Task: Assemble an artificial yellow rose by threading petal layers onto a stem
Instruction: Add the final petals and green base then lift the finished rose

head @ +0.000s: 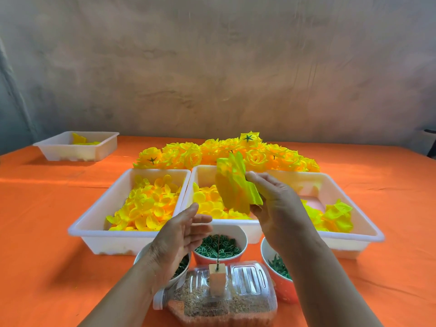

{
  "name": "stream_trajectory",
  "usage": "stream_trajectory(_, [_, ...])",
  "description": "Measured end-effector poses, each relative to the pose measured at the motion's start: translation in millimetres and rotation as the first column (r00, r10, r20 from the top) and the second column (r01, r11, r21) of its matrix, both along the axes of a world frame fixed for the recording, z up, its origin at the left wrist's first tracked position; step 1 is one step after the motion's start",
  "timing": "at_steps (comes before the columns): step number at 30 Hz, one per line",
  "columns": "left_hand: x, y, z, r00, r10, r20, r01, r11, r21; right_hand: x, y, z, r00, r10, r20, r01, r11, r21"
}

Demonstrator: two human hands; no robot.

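Right hand [278,206] pinches petal stack [232,185] above the stem [218,250], probably to peel off one layer. Left hand [181,232] spread beside stem, ready to take it.

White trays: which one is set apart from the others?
The tray at the far left, alone on the orange cloth, with few yellow petals inside. The other three sit side by side.

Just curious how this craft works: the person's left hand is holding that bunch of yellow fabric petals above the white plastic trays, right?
No, the right hand holds the bunch of yellow fabric petals above the white plastic trays; the left hand is open and empty, as the head view shows.
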State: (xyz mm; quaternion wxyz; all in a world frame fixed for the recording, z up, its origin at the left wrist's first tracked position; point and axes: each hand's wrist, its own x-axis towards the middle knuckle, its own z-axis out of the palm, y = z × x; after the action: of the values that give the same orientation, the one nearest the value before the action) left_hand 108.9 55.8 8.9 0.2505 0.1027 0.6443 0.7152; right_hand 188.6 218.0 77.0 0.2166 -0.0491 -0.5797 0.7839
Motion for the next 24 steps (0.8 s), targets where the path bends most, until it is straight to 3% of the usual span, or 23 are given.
stream_trajectory(4, [-4.4, 3.1, 6.6, 0.999, 0.016, -0.043, -0.015, 1.000, 0.015, -6.0, 9.2, -28.4, 0.987, 0.066, 0.147, -0.030, 0.971, -0.235])
stream_trajectory(10, [-9.0, 14.9, 22.2, 0.999, -0.039, -0.007, 0.040, 0.995, 0.097, -13.4, 9.2, -51.0, 0.979, 0.094, 0.179, -0.054, 0.975, -0.214])
stream_trajectory(18, [-6.1, 26.3, 28.4, 0.994, 0.010, 0.105, -0.035, 0.970, 0.240, -10.7, 7.7, -54.2, 0.982, 0.051, 0.179, -0.068, 0.994, 0.090])
stream_trajectory(24, [-7.2, 30.3, 32.6, 0.983, 0.051, 0.176, -0.097, 0.960, 0.263, -11.5, 11.1, -59.3, 0.978, -0.085, 0.193, 0.005, 0.924, 0.383])
